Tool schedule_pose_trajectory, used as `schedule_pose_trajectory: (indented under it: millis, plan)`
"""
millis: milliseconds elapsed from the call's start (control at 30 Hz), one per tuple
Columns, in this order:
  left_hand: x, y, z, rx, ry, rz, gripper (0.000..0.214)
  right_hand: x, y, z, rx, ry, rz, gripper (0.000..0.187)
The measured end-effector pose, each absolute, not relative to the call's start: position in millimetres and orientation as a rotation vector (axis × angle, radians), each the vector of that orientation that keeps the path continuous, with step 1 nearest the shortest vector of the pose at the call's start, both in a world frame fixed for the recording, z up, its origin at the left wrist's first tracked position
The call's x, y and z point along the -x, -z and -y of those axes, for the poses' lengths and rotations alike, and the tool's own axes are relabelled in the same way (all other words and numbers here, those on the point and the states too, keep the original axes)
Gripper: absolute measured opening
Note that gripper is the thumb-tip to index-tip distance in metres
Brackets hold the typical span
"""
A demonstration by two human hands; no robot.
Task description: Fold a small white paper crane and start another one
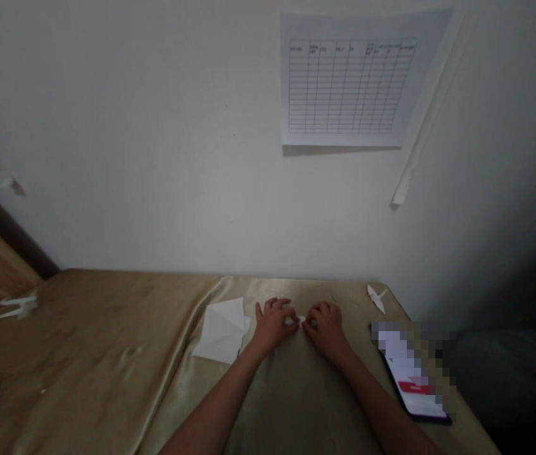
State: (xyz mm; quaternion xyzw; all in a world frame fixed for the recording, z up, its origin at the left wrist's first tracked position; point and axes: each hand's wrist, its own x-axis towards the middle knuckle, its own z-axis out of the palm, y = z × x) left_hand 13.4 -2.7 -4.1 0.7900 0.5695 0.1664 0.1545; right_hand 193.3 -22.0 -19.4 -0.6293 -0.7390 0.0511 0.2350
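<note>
Between my two hands is a small folded piece of white paper (302, 320), mostly covered by my fingers. My left hand (275, 323) pinches its left side with thumb and forefinger, the other fingers lifted and spread. On the right side, my right hand (325, 322) grips it between thumb and curled fingers. Both hands rest low over the table, close together. Just left of my left hand lie white paper sheets (222, 330) with fold creases.
A gold satin cloth (107, 354) covers the table, with a raised wrinkle. A folded paper bird (376, 299) lies by the right corner above a lit phone (410, 379). More folded white paper (19, 306) sits at far left. A printed table sheet (348, 85) hangs on the wall.
</note>
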Motion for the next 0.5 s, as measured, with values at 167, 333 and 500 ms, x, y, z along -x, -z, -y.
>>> schedule_pose_trajectory:
  millis: [167, 333, 500]
  plan:
    - [-14.7, 0.0, 5.1, -2.262, -0.438, -1.642, 0.016, -194.9, 22.6, 20.7, 1.727, -0.164, 2.0, 0.014]
    - [-17.4, 0.0, 6.8, -2.27, -0.44, -1.669, 0.018, -196.1, 23.3, 20.7, 1.743, -0.187, 1.996, 0.025]
    - [-20.1, 0.8, 9.9, -2.278, -0.457, -1.69, 0.018, -194.8, 21.2, 22.2, 1.775, -0.214, 2.011, 0.025]
